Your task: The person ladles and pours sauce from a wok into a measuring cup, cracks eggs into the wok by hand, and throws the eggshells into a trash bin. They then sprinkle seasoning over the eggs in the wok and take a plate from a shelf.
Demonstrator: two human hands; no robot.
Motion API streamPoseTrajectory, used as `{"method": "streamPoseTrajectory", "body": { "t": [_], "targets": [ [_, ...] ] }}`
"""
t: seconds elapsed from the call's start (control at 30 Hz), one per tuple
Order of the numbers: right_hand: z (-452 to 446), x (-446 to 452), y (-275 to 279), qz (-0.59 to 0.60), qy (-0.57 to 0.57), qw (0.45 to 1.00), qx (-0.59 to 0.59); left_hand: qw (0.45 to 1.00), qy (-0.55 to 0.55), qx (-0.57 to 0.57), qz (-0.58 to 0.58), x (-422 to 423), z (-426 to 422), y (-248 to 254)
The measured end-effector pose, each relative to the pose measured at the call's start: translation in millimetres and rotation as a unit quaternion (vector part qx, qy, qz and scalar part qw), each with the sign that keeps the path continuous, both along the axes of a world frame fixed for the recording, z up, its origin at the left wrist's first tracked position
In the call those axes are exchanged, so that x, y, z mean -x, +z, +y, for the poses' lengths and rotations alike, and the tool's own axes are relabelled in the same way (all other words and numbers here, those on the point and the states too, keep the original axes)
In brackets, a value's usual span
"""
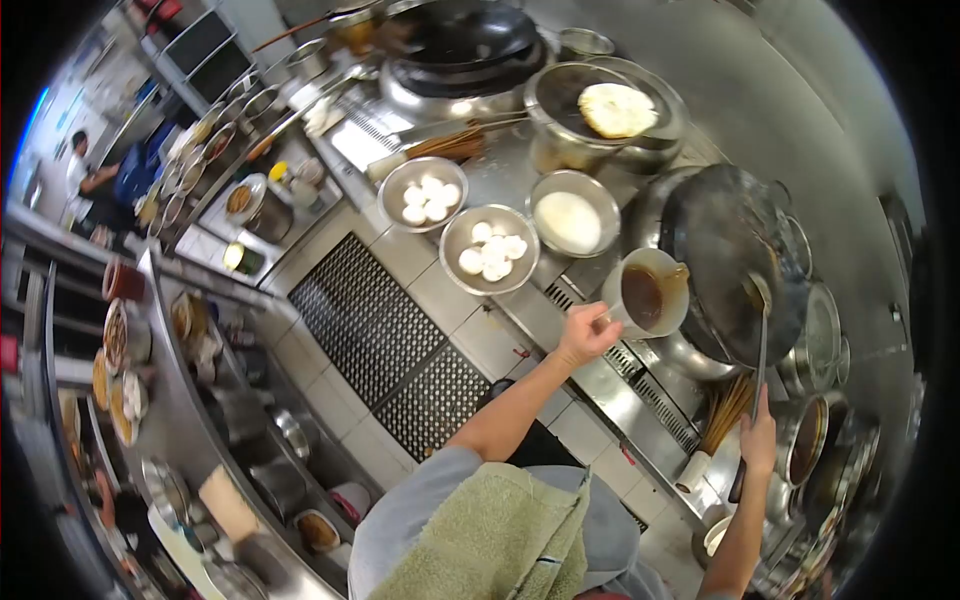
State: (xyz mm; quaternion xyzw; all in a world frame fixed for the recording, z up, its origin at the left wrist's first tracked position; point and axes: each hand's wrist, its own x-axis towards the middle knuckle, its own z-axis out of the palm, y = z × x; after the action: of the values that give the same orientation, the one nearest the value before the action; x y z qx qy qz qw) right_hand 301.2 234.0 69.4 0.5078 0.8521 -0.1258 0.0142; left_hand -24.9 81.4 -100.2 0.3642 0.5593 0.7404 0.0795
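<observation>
A: Lg. wok (722, 255), right of ctr. Prob. heavy, slick.

B: Jug (676, 302)?

A: Ctr-right, beside wok. Brown liq. (640, 300) inside; prob. stiff, light-ish, sloshy. Best hold: handle.

B: Ladle (763, 355)?

A: Tip over wok; prob. rigid. Grip low on shaft.

B: Hands?

A: Well apart. L hand (588, 337) wrapped on jug handle, arm extended; R hand (758, 442) clamped round ladle shaft, lower right.
</observation>
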Motion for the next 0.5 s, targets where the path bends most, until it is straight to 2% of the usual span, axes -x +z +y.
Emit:
{"method": "streamPoseTrajectory", "body": {
  "t": [0.07,0.1,0.17,0.2,0.27,0.3,0.33,0.37,0.4,0.43,0.47,0.5],
  "targets": [
    [6,-3,-2,-0.056,0.01,0.998,-0.003,0.989,-0.117,0.076,-0.046,-4,-12,10],
    [10,-6,-5,-0.055,0.025,0.998,-0.001,0.991,-0.102,0.078,-0.047,-6,-21,21],
    [16,-15,-19,-0.06,0.064,0.995,-0.055,0.982,0.042,0.107,0.151,-4,-47,50],
    [19,-18,-23,-0.058,0.065,0.995,-0.05,0.979,0.017,0.138,0.149,-2,-74,65],
    [21,-23,-27,-0.053,0.067,0.995,-0.05,0.963,0.001,0.158,0.219,30,-122,76],
    [20,-22,-27,-0.053,0.066,0.995,-0.053,0.967,0.025,0.147,0.209,55,-144,77],
    [18,-18,-24,-0.045,0.058,0.996,-0.054,0.954,0.079,0.127,0.258,92,-164,84],
    [14,-13,-18,-0.044,0.037,0.998,-0.029,0.945,0.106,0.212,0.225,132,-190,93],
    [10,-7,-14,-0.044,0.017,0.999,-0.003,0.925,0.185,0.227,0.244,179,-206,102],
    [8,-3,-13,-0.041,0.015,0.999,-0.004,0.918,0.242,0.255,0.183,227,-220,108],
    [7,-6,-16,0.015,0.004,1.0,-0.008,0.927,0.273,0.227,0.119,280,-228,112],
    [6,-10,-23,0.07,-0.005,0.997,-0.01,0.915,0.286,0.266,0.098,345,-244,101]
  ]
}}
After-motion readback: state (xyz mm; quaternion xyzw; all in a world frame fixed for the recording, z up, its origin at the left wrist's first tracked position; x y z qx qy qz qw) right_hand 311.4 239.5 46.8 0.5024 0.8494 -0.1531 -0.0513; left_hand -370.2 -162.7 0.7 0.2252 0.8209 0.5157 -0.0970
